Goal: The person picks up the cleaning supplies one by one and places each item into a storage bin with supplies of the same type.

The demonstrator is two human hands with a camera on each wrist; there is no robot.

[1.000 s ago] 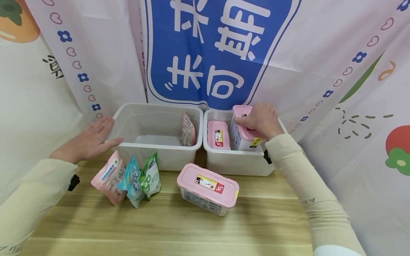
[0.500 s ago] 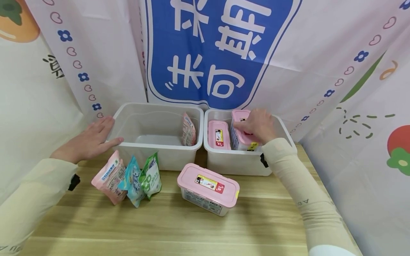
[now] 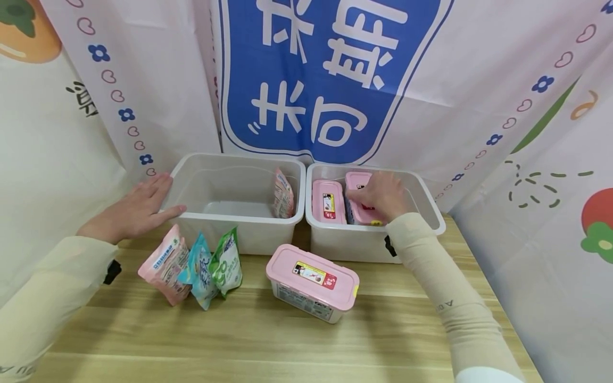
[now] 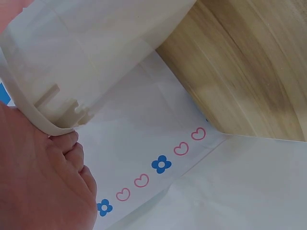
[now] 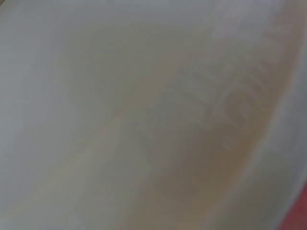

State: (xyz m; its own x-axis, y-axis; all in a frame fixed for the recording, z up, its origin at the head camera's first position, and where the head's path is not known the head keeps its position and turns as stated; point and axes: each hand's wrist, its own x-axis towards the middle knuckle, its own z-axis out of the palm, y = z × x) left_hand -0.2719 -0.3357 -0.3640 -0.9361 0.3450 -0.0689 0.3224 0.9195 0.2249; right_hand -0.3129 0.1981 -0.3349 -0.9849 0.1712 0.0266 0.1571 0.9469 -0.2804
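My right hand [image 3: 380,194] grips a pink-lidded plastic box [image 3: 355,181] from above, down inside the right grey-white bin [image 3: 349,242]. A second pink-lidded box [image 3: 329,201] lies beside it, along the bin's left wall. On the left, my left hand [image 3: 134,210] rests with straight fingers at the left end of the other bin [image 3: 234,234]; the left wrist view has that hand [image 4: 45,177] against the bin's rim [image 4: 36,115]. One pink pouch [image 3: 283,198] stands at the right end of the left bin. The right wrist view is a blur, with no hand discernible.
In front of the left bin stand a pink pouch [image 3: 167,266], a blue pouch [image 3: 203,271] and a green pouch [image 3: 227,263]. Another pink-lidded box [image 3: 311,276] sits on the wooden table [image 3: 230,340]. Printed cloth [image 3: 158,80] hangs behind and at both sides.
My right hand has lowered its pink-lidded box deeper into the right bin, so that its lid is now near the level of the neighbouring one. My left hand stays put.
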